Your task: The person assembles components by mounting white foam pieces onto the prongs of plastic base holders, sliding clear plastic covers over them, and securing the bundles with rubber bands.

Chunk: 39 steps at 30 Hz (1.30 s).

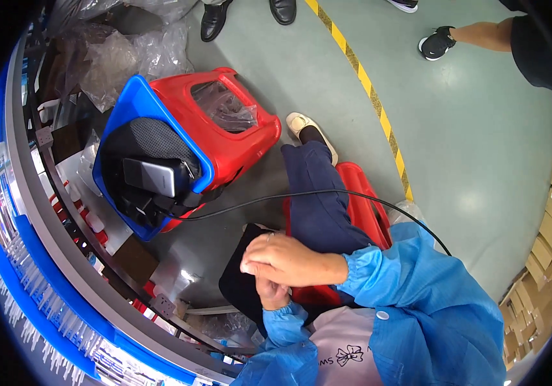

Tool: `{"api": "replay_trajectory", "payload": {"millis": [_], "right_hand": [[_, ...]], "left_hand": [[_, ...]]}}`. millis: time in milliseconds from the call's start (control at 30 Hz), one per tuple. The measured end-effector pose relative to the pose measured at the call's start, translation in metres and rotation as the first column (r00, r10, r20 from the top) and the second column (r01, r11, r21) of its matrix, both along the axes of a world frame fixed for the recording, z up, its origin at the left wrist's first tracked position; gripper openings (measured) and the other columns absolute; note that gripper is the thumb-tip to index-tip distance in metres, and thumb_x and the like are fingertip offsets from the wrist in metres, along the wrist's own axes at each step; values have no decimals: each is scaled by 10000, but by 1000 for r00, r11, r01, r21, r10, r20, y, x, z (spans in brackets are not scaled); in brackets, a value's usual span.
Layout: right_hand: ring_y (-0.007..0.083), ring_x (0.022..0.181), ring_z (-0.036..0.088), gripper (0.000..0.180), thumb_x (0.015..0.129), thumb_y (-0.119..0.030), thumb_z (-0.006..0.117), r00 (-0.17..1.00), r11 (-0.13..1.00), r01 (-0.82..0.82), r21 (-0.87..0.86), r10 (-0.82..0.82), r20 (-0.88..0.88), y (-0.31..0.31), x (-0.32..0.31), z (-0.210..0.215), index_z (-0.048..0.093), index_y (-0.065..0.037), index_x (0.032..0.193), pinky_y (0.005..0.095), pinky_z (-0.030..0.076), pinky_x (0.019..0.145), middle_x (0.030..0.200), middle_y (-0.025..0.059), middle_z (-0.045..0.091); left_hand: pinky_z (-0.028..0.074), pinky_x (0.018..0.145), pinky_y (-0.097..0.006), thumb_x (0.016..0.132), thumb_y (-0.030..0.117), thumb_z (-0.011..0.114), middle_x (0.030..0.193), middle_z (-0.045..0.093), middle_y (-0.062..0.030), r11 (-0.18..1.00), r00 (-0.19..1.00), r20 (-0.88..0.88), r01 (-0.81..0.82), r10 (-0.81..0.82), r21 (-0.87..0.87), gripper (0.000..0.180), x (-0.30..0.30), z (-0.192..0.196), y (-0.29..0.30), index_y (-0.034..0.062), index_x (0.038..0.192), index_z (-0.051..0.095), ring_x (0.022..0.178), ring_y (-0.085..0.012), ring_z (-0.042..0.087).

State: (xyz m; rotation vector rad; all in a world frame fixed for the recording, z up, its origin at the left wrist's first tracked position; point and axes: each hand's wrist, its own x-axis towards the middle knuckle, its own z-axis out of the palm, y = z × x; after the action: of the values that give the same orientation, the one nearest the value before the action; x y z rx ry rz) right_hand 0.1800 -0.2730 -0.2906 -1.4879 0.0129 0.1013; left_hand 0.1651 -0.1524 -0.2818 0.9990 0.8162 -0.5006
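Observation:
My right hand (292,259) lies over my left hand (272,293) in front of my lap, its fingers curled down around it. A ring shows on one right finger. The left hand's fingers are mostly hidden beneath, and no object shows between the hands. Both arms wear light blue sleeves. Nearest the hands are my dark blue trouser leg (319,196) and a black surface (234,276), perhaps my other leg. A thin black cable (269,200) passes beyond the hands, over my leg.
At left a blue bin (135,90) against a red stool (250,145) holds a black mesh bag (150,138) and a power bank (150,177). A red seat (363,193) is under me. A workbench edge (70,270) curves along the left; cartons (533,283) stand right. Other people's feet (437,44) stand beyond.

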Motion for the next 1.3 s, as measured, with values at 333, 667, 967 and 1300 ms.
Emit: {"api": "replay_trajectory", "payload": {"millis": [333, 667, 967, 1300], "right_hand": [[132, 717, 373, 123, 878, -262, 609, 977, 992, 43, 118, -17, -213, -21, 30, 13, 577, -146, 851, 323, 269, 682, 583, -64, 403], [248, 532, 554, 179, 840, -247, 637, 966, 879, 241, 411, -178, -187, -74, 36, 19, 636, -69, 861, 336, 469, 494, 745, 74, 591], [245, 538, 550, 188, 829, -255, 635, 958, 916, 249, 316, -184, -220, -33, -17, 15, 633, -70, 867, 341, 460, 497, 763, 75, 584], [242, 545, 546, 201, 815, -264, 632, 972, 942, 203, 269, -163, -167, -33, 1, 19, 629, -73, 874, 348, 449, 500, 785, 77, 575]], "left_hand": [[391, 397, -210, 910, 268, 539, 891, 586, -89, 779, 939, 262, 332, -222, -531, 310, 20, -93, 21, 112, 1160, 445, 482, -154, 498], [431, 527, -340, 845, 164, 631, 773, 572, -77, 152, 574, -153, 448, -805, 881, 211, 172, -309, 67, 35, 1007, 591, 538, -206, 511], [480, 590, -381, 868, 304, 594, 721, 568, -87, -236, 196, -309, 324, -931, 916, 343, 236, -454, 25, 19, 1060, 579, 726, -234, 631], [486, 568, -359, 882, 337, 568, 791, 605, -53, 455, 657, -228, 691, -718, 561, 293, 247, -414, 28, 79, 1020, 559, 773, -235, 655]]}}
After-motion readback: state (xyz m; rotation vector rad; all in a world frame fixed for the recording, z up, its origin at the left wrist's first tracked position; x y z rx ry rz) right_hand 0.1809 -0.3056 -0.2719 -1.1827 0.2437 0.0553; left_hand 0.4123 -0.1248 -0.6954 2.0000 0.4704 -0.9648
